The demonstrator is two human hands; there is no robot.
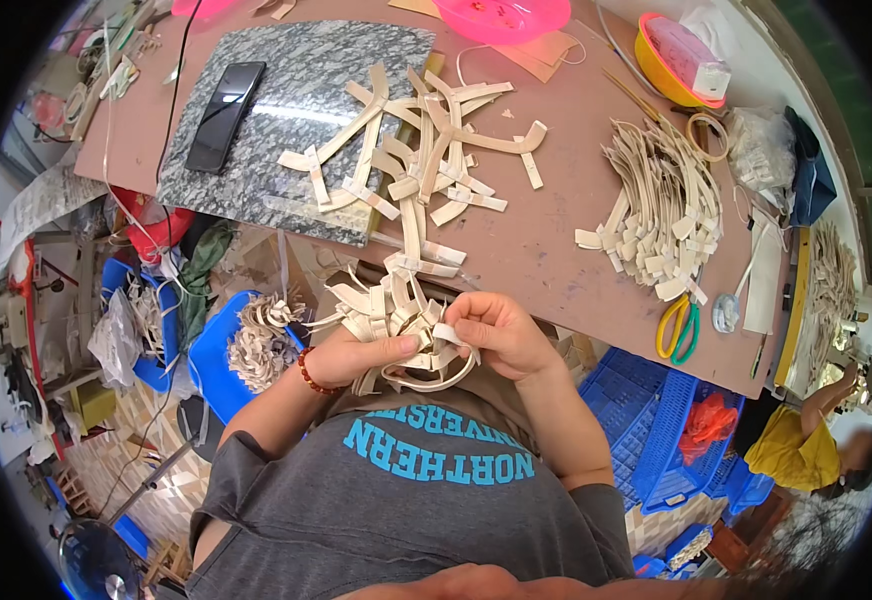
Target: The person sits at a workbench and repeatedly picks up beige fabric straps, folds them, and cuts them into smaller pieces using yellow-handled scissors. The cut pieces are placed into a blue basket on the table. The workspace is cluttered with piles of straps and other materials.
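A bunch of cream fabric straps (392,306) is gathered in front of my body, just off the table's near edge. My left hand (364,357), with a beaded bracelet at its wrist, is closed round the bunch, thumb on top. On the bunch's right side my right hand (501,332) pinches the end of one cream strap (445,333) between thumb and fingers. Part of that strap loops down below the hands. Beyond them, a loose heap of similar straps (446,135) lies on the table, partly over a speckled grey stone slab (286,120).
A black phone (226,117) rests on the slab. At right on the brown table (546,255) are a thick strap pile (661,205) and scissors with yellow and green handles (678,330). Blue crates (646,425) stand below right, near a person in yellow (796,447). Strap-filled blue bins stand left.
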